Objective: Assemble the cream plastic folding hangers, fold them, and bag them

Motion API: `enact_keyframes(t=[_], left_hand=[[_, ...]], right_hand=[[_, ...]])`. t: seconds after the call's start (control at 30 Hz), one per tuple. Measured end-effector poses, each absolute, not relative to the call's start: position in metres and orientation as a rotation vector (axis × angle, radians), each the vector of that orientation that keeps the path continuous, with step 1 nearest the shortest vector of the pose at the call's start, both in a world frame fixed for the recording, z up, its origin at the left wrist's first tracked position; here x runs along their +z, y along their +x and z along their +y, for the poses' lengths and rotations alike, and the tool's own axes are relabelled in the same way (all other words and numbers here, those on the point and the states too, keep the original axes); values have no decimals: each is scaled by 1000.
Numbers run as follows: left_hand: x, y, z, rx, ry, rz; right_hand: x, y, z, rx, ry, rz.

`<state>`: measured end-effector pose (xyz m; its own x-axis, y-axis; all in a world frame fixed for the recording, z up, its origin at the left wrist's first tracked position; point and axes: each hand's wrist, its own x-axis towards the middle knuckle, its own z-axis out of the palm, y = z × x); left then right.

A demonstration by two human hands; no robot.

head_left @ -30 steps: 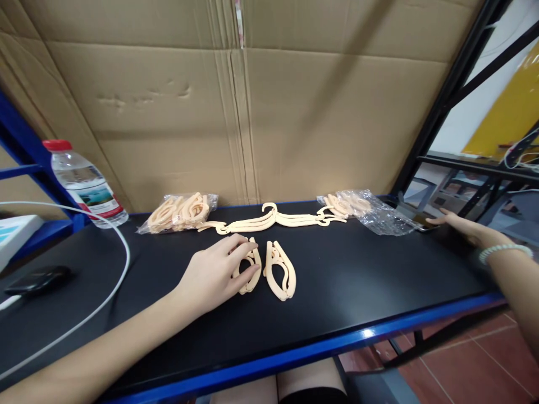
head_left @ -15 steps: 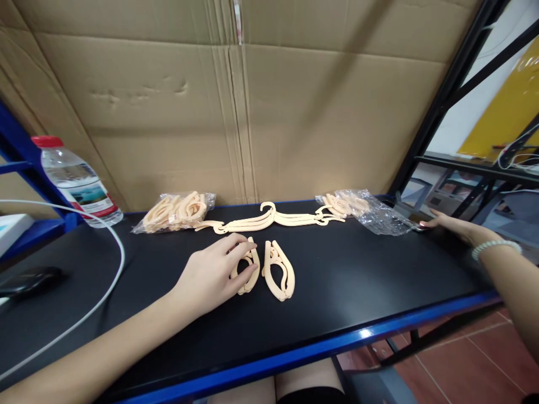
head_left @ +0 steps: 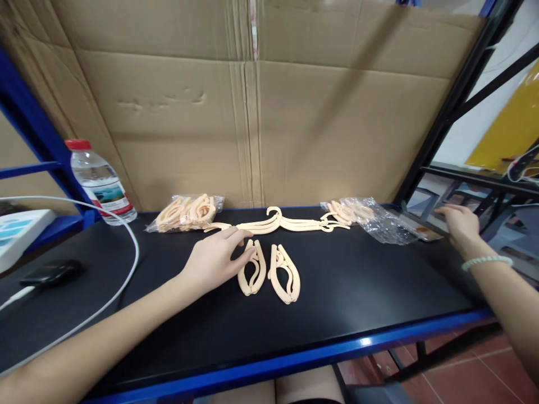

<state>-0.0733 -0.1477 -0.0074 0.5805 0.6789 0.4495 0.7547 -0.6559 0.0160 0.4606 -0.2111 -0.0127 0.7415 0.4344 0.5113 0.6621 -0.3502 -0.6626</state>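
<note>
My left hand is open, thumb and fingers apart, just left of a folded cream hanger on the black table. Its fingertips overlap the hanger's upper left part; I cannot tell whether they touch it. Beside that lies a second folded hanger. Behind them an unfolded hanger lies spread wide, hook toward the cardboard. At the far right my right hand is raised with fingers stretched out and nothing in them. Nearest to it is a flat, partly hidden object at the table's right end.
A clear bag of folded hangers lies at back left, and another partly filled bag at back right. At left are a water bottle, a white cable and a black mouse-like device. Cardboard stands behind the table.
My left hand has drawn back from around the left folded hanger, uncovering more of it. My right hand has lifted away from the flat object. The view has shifted slightly.
</note>
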Motion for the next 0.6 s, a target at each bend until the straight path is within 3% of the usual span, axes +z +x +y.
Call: enact_keyframes(t=[0.1,0.3,0.4,0.6], left_hand=[[-6,-73,-136,-550,-2635,-1345],[-5,-74,-119,-387,-2593,-1421],[-9,-76,-113,-299,-2547,-1434],[-24,-82,-106,-296,-2550,-1371]], right_hand=[[1,416,-186,-210,-1915,-938],[12,305,-145,60,-1650,-1783],[0,275,-136,-61,-1570,-2187],[-34,281,-132,-148,-1553,-2198]])
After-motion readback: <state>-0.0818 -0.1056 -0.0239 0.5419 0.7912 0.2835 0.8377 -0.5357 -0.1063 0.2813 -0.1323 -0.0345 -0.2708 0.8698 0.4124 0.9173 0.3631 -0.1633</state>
